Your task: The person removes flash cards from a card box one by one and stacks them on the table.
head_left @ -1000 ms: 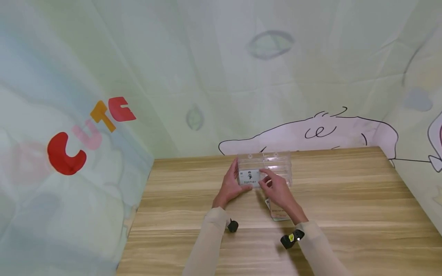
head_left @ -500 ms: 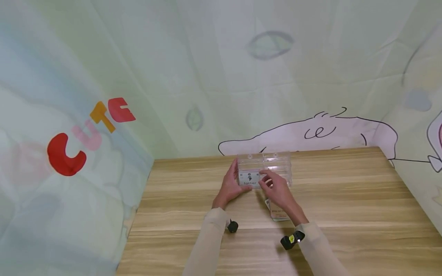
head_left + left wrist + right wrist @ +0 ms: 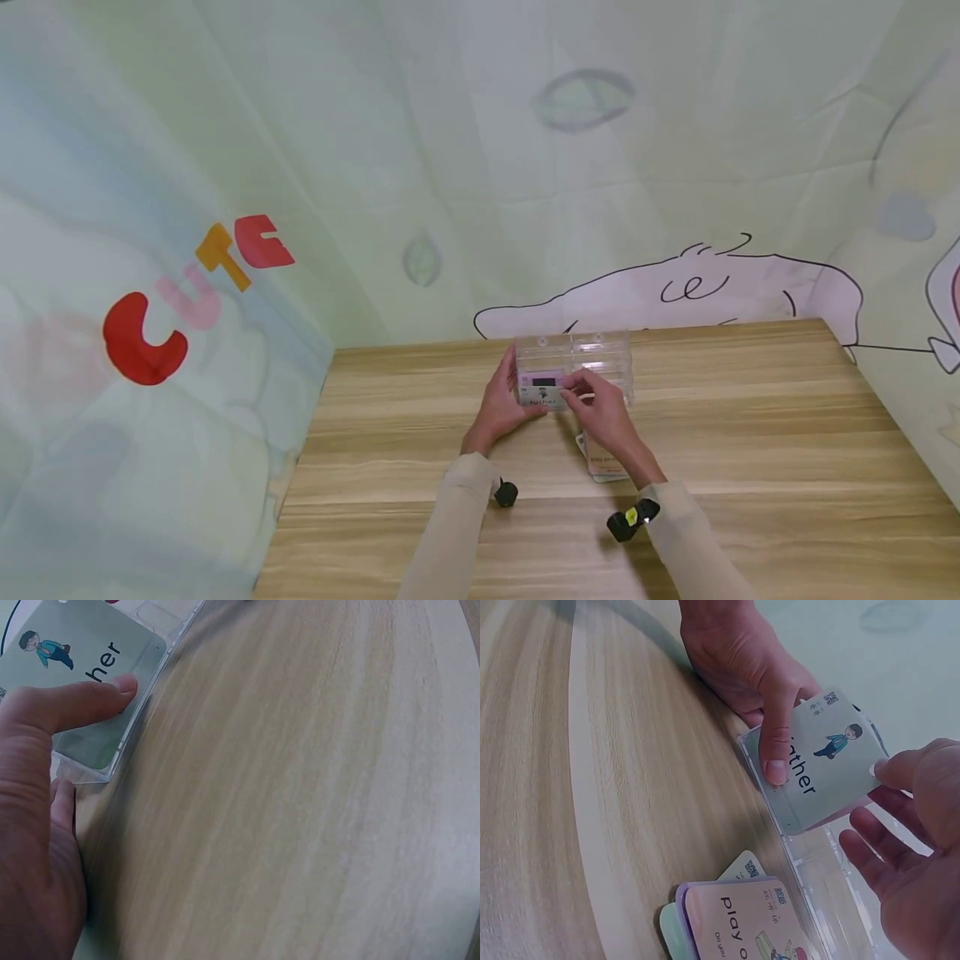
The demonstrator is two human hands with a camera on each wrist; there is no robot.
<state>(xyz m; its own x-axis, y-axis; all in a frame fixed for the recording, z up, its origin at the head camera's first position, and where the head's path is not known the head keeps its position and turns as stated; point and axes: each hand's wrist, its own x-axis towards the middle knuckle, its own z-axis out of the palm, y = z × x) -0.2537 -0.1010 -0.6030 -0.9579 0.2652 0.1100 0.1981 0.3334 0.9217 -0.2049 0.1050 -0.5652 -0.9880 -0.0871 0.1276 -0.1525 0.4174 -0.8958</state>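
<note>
A clear plastic card rack [image 3: 600, 354] with tiered pockets stands near the table's back edge. My left hand [image 3: 498, 408] grips its left end, the thumb [image 3: 90, 701] lying across the front of a flashcard [image 3: 829, 769] printed "father" with a small figure. My right hand [image 3: 606, 417] pinches that flashcard at its upper edge, between thumb and forefinger. The flashcard leans forward in the rack's lower left pocket. Behind it shows a pink-edged card [image 3: 527, 379] with a dark patch. In the right wrist view, the other fingers of my right hand [image 3: 930, 855] are loosely curled.
A small stack of flashcards [image 3: 735, 911], the top one reading "play o…", lies on the wooden table [image 3: 405, 425] under my right forearm. A printed fabric backdrop [image 3: 420, 150] hangs behind and to the left. Both wrists carry small black cameras.
My right hand has tipped the top of the "father" flashcard forward and down, and the pink-edged card behind it has come into view. My left hand has stayed in place.
</note>
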